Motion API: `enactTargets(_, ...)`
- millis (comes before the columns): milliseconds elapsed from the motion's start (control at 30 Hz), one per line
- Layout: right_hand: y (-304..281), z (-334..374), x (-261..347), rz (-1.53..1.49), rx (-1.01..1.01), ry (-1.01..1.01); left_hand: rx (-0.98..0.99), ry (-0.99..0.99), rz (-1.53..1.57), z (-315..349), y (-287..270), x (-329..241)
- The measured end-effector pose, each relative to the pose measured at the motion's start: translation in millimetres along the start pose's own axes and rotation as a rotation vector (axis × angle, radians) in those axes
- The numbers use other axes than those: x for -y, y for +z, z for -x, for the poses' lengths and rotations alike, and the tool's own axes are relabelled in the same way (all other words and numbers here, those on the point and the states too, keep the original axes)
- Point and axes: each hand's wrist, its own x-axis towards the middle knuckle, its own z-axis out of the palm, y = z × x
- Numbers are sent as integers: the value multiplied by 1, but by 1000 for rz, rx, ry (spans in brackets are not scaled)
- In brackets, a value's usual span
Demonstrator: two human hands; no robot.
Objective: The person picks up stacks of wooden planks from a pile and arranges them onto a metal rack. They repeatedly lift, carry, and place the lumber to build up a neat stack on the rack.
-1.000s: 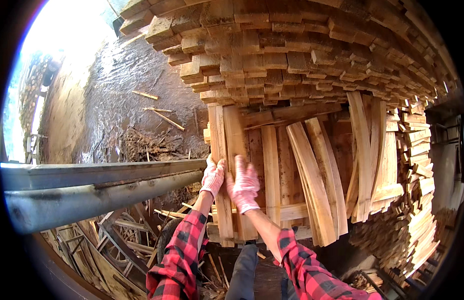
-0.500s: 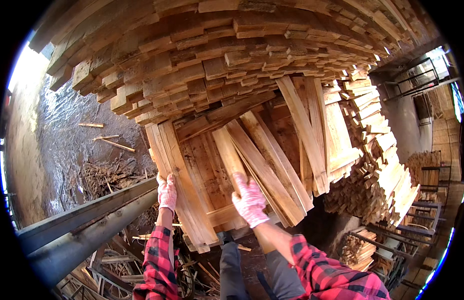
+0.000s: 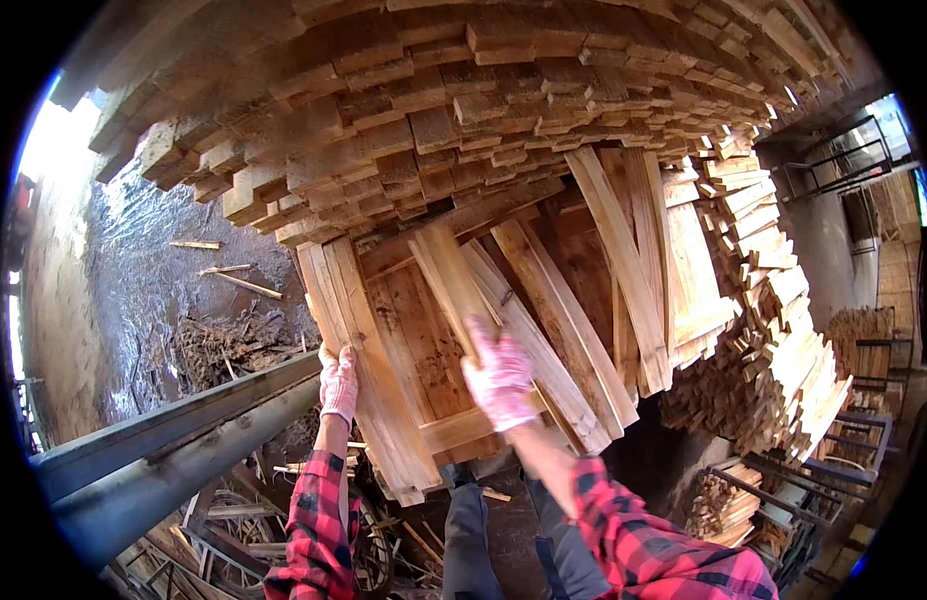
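My right hand (image 3: pixel 500 382), in a pink-and-white knit glove, is closed on a short wooden plank (image 3: pixel 451 285) and is slightly blurred. That plank tilts over a bed of other boards. My left hand (image 3: pixel 338 384), gloved alike, grips the outer edge of several wooden planks (image 3: pixel 358 350) lying side by side at the left of the bed. Right of the held plank lie a loose plank (image 3: pixel 543 355) and another board (image 3: pixel 568 315), both slanting toward me. The fingertips of my right hand are partly hidden by blur.
A tall stack of planks (image 3: pixel 433 130) rises beyond the bed. A heap of cut boards (image 3: pixel 758 330) stands at the right. A metal beam (image 3: pixel 183 420) runs in from the left. Wood scraps (image 3: pixel 238 340) lie on the dark floor, and a spoked wheel (image 3: pixel 373 550) is below.
My right hand has drawn its plank leftward and away from me, apart from the neighbouring plank. My left hand keeps its place on the left planks; the view has shifted slightly.
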Motion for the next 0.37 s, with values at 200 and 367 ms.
enactTargets(200, 58, -23, 80, -384, 345, -34, -2, -36, -62, -6, -7, 13)
enactTargets(367, 145, -133, 15, 522, -663, -444, 25, -34, -71, -1, 7, -12)
